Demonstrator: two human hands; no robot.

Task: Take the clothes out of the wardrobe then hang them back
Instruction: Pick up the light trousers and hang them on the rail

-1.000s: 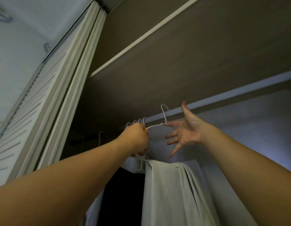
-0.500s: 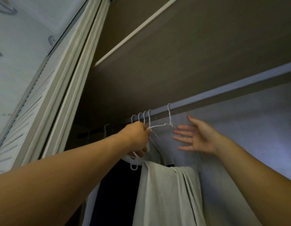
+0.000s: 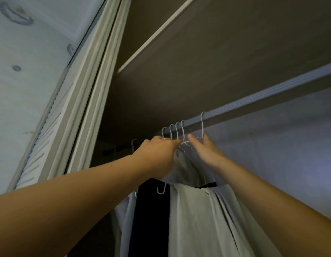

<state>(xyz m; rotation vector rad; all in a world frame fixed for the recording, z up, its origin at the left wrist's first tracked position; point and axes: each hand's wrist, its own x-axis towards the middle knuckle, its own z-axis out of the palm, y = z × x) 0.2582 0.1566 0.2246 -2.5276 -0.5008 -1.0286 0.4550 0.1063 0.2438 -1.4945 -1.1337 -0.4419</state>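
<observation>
Several white wire hangers (image 3: 176,131) hook over the grey wardrobe rail (image 3: 253,101). One more hanger (image 3: 202,125) hangs slightly to their right. My left hand (image 3: 159,154) grips the neck of a hanger just below the rail. My right hand (image 3: 205,151) reaches up beside it with straight fingers touching the wire of the right-hand hanger. Below the hands hang a pale grey-green garment (image 3: 201,216) and a dark garment (image 3: 151,210). Which hanger carries the pale garment is hidden by my hands.
A wardrobe shelf (image 3: 216,52) runs right above the rail. A white louvred folding door (image 3: 55,127) stands open on the left. The wardrobe's back wall (image 3: 281,145) is pale on the right. One lone hanger hook (image 3: 132,144) hangs further left on the rail.
The hanger hook has settled onto the rail. My right hand moved left from open air to the hanger wire, close to my left hand. The view tilted and came closer.
</observation>
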